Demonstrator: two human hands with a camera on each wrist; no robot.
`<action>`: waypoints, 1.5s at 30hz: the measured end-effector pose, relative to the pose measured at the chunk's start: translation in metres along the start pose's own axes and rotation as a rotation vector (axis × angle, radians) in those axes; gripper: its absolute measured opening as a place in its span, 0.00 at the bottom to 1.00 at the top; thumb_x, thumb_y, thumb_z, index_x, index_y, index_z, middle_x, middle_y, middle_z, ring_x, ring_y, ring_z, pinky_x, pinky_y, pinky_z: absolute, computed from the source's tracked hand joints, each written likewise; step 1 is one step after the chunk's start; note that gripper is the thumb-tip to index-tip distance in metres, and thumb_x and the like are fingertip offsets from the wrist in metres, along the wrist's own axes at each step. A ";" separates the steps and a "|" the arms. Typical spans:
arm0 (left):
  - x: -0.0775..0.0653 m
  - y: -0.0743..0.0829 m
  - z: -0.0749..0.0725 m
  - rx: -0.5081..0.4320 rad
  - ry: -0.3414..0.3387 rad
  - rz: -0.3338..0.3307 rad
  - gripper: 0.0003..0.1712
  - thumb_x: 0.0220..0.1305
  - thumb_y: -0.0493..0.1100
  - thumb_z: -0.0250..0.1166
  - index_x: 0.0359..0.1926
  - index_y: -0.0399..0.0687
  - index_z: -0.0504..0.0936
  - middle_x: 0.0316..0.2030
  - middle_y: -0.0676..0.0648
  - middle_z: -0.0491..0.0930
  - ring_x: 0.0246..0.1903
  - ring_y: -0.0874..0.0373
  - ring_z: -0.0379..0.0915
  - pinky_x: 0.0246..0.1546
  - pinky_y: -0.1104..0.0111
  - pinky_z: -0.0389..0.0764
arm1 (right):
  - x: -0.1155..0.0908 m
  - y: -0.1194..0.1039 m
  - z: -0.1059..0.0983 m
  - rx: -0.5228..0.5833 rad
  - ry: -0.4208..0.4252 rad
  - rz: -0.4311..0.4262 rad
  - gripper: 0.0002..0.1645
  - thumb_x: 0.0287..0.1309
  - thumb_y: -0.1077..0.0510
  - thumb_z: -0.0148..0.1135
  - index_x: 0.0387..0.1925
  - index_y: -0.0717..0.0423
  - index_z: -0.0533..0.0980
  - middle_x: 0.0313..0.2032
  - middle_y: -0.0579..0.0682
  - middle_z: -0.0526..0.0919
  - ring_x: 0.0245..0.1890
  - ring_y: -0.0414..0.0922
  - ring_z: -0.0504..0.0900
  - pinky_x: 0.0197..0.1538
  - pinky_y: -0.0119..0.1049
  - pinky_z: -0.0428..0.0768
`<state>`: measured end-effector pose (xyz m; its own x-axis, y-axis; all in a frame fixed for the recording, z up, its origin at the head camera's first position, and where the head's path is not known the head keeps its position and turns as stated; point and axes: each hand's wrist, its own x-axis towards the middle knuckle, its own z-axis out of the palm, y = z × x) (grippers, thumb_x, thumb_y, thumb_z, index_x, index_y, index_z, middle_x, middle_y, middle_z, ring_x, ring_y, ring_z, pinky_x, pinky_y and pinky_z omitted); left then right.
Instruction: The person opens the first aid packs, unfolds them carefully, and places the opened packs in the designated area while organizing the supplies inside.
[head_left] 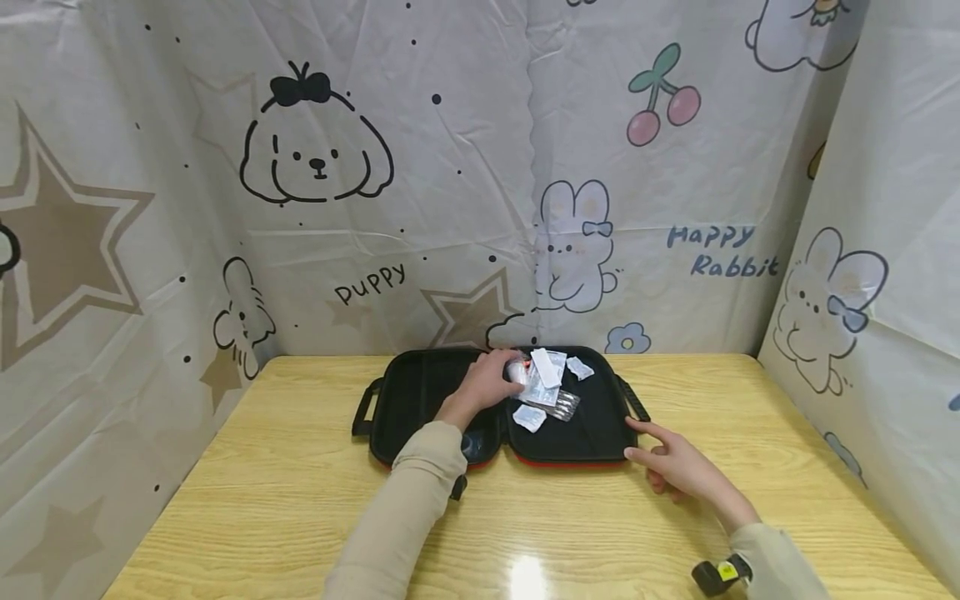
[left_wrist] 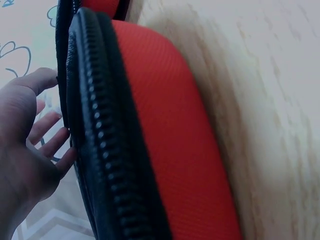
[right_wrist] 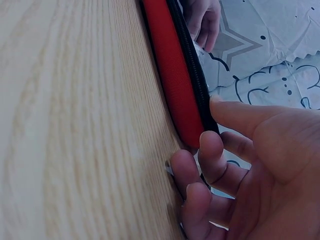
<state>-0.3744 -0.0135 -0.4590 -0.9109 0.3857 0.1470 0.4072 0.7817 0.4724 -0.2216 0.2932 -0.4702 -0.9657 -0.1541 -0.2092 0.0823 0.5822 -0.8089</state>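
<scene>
A black-lined case (head_left: 442, 367) with a red outer shell lies unfolded on the table. Inside its right half are white packets (head_left: 530, 417), a clear pouch of slim silvery items (head_left: 564, 406) and a clear-wrapped white bundle (head_left: 517, 370). My left hand (head_left: 486, 385) reaches over the left half and holds that bundle between thumb and fingers; in the left wrist view the case rim hides part of its fingertips. My right hand (head_left: 671, 467) pinches the front right corner of the case, its other fingers loosely curled beside the red side (right_wrist: 175, 75).
The wooden table (head_left: 285, 533) extends in front of the case and to both sides. A printed cloth (head_left: 450, 208) hangs behind and along the sides. Black handles stick out at the left (head_left: 365, 408) and right (head_left: 633, 398) of the case.
</scene>
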 end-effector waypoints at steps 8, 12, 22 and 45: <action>-0.003 0.001 -0.001 0.040 0.040 0.030 0.31 0.57 0.49 0.70 0.63 0.50 0.77 0.59 0.45 0.77 0.58 0.47 0.72 0.60 0.53 0.71 | 0.002 0.001 0.001 0.004 -0.002 -0.005 0.44 0.66 0.44 0.61 0.76 0.50 0.56 0.17 0.47 0.70 0.18 0.42 0.68 0.17 0.30 0.64; -0.006 0.000 -0.006 0.019 0.079 0.077 0.30 0.55 0.47 0.71 0.61 0.48 0.79 0.57 0.44 0.79 0.57 0.48 0.74 0.59 0.54 0.73 | 0.001 0.002 0.001 0.005 -0.003 -0.009 0.43 0.67 0.44 0.61 0.76 0.50 0.56 0.17 0.47 0.70 0.18 0.42 0.68 0.17 0.30 0.64; -0.016 -0.003 -0.024 -0.079 0.100 0.087 0.29 0.56 0.46 0.71 0.60 0.47 0.80 0.57 0.44 0.78 0.53 0.52 0.74 0.56 0.59 0.75 | 0.001 0.000 0.000 0.002 -0.002 -0.002 0.43 0.67 0.45 0.61 0.76 0.50 0.56 0.17 0.47 0.71 0.18 0.42 0.68 0.17 0.30 0.65; -0.060 -0.029 -0.053 -0.144 0.141 0.089 0.29 0.54 0.46 0.73 0.58 0.47 0.80 0.51 0.47 0.79 0.50 0.54 0.76 0.53 0.59 0.78 | 0.000 0.001 -0.001 -0.004 -0.011 -0.018 0.43 0.67 0.45 0.61 0.76 0.51 0.56 0.18 0.47 0.71 0.18 0.42 0.69 0.17 0.30 0.65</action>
<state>-0.3348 -0.0851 -0.4355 -0.8762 0.3700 0.3088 0.4819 0.6657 0.5698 -0.2219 0.2943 -0.4701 -0.9642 -0.1736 -0.2003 0.0635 0.5825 -0.8103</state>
